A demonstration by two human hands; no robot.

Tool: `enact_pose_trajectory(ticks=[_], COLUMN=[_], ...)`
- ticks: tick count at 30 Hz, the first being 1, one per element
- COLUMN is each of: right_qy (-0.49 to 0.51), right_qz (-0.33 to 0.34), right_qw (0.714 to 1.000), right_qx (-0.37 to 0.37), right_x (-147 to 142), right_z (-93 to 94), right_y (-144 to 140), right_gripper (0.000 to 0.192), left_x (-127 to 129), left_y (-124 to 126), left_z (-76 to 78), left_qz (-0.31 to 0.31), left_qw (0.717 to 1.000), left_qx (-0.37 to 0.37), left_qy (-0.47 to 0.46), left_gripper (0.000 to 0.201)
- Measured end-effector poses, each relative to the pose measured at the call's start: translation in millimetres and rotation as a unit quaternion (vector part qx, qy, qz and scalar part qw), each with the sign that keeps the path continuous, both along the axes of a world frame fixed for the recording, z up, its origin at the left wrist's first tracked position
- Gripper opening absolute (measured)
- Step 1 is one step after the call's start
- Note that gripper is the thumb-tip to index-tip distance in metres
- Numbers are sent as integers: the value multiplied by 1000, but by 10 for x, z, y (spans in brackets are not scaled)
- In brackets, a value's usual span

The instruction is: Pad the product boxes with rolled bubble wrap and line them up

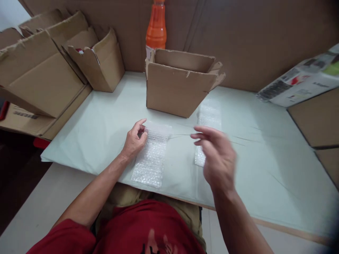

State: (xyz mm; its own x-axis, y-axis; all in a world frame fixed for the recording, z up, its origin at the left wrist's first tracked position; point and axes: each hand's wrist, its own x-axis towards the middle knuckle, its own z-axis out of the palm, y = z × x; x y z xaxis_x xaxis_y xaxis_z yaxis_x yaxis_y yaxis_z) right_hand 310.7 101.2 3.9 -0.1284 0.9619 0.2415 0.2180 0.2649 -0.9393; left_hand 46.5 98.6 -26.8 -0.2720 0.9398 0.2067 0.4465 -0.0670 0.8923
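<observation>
A clear bubble wrap bag [150,160] lies flat near the table's front edge. At its upper left edge, my left hand [134,140] has its thumb and fingers curled onto the plastic. My right hand [218,155] is slightly blurred and hovers to the right of this bag, fingers pinched together. Thin, dark, wire-like strands [180,135] stretch from the bag's right edge to those fingertips; what they belong to is too fine to tell. Partly behind my right hand lies a second bubble wrap bag [209,114].
An open cardboard box [177,88] stands behind the bags, with an orange bottle [156,30] at its back. Larger cardboard boxes [47,76] crowd the left. A printed plastic package [302,83] leans at the right. More thin strands [239,138] lie on the pale table cover [265,169].
</observation>
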Motion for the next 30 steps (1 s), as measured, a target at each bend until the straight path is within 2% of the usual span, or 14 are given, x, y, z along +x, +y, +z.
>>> enact_pose_trajectory(ticks=[3,5,9,12,15,18,23,30], right_qy=[19,16,-5,6,15,5,-5,41], right_qz=[19,51,75,48,24,6,22,58], right_qw=[996,992,993,997,999,1000,1000,997], right_qx=[-82,-110,-87,-54,-34,-25,-22,-35], right_x=[-257,-437,-656,-740,-823,-873,-819,-758], right_z=[-172,-281,-368,-351,-367,-426,-489,-452], right_y=[217,359,576,726,844,870,813,801], right_gripper=[57,57,19,17,16,16,16,11], left_x=[15,19,28,26,11,4,23,3], left_y=[-18,-21,-19,-10,8,31,66,71], left_z=[23,20,-12,-22,-14,-14,-17,34], left_qz=[-7,-12,-18,-22,-41,-56,-32,-7], left_qw=[999,998,993,984,984,989,985,976], left_qx=[21,24,28,36,5,-39,-78,-93], left_qy=[-29,-49,-114,-174,-174,-133,-151,-197], left_gripper=[51,50,54,51,31,17,29,20])
